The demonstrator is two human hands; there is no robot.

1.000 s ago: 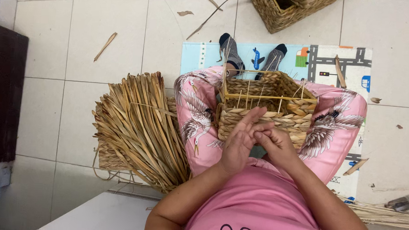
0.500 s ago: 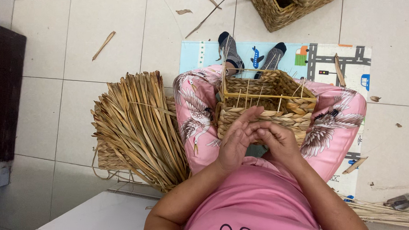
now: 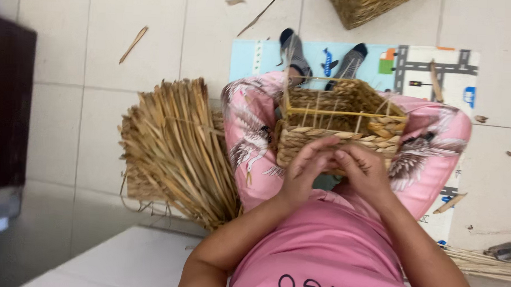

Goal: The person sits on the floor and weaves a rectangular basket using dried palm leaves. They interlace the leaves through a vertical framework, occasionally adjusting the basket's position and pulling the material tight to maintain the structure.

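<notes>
Since the earlier frame the hands have shifted only slightly along the near wall of the half-woven straw basket (image 3: pixel 341 121), which rests on the person's lap between pink patterned trouser legs. A large bundle of dried straw (image 3: pixel 176 149) lies on the tiled floor to the left. The left hand (image 3: pixel 306 169) and right hand (image 3: pixel 363 171) meet fingertip to fingertip, pinching a woven strand at the basket's near edge.

Pink top (image 3: pixel 320 247), patterned pink trousers (image 3: pixel 250 132)
</notes>
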